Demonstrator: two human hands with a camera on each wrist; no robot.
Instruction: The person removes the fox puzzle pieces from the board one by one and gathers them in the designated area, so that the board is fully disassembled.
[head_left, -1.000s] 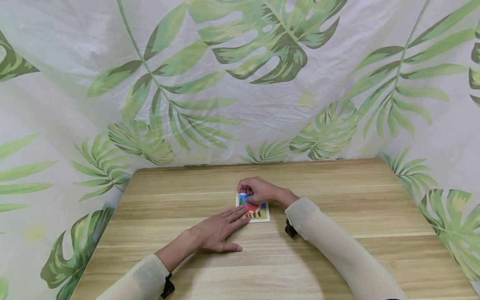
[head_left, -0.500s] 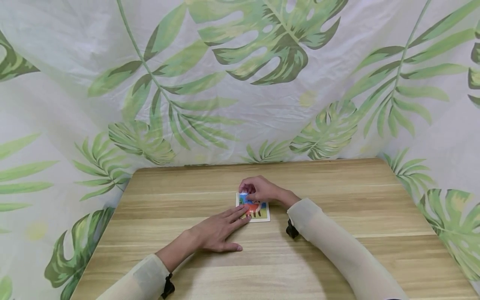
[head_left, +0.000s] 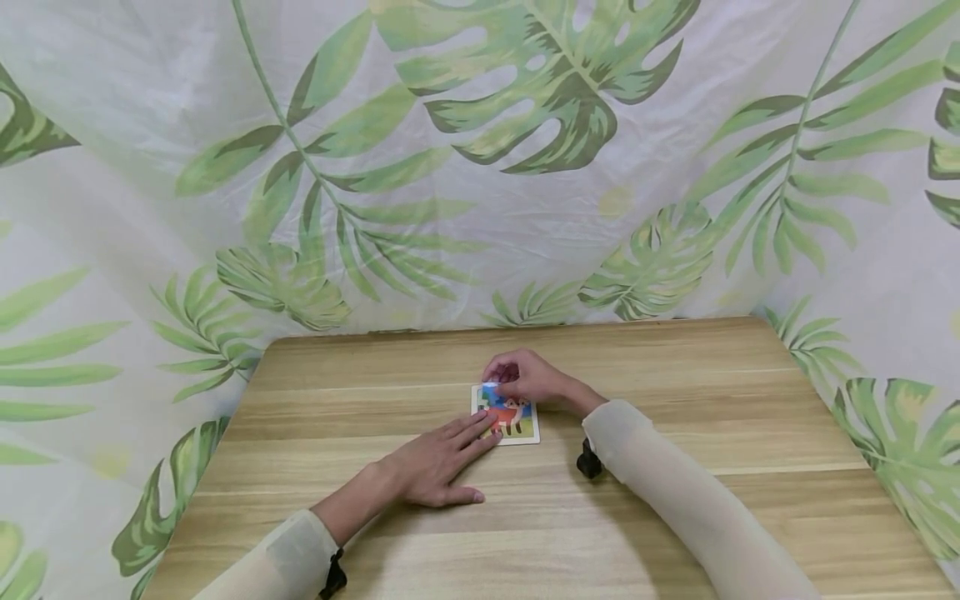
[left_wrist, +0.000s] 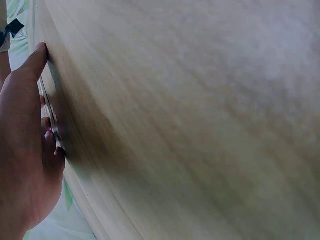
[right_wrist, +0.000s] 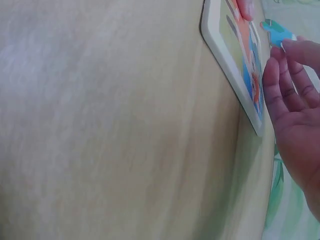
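Left hand [head_left: 438, 467] lies flat, fingers spread, pinning the puzzle board [head_left: 517, 425] at its 7 o'clock corner, probably so it won't slide while the right hand [head_left: 528, 379] pinches a blue piece [right_wrist: 276, 34] at 12 o'clock.

A small square jigsaw puzzle board [head_left: 513, 421] with a white frame lies flat on my light wooden table, near the middle. Its picture shows blue at the top, green along the bottom and a red-orange figure between. I pinch a little blue-green puzzle piece [right_wrist: 276, 33] at the board's far left corner, lifted slightly above the surface.
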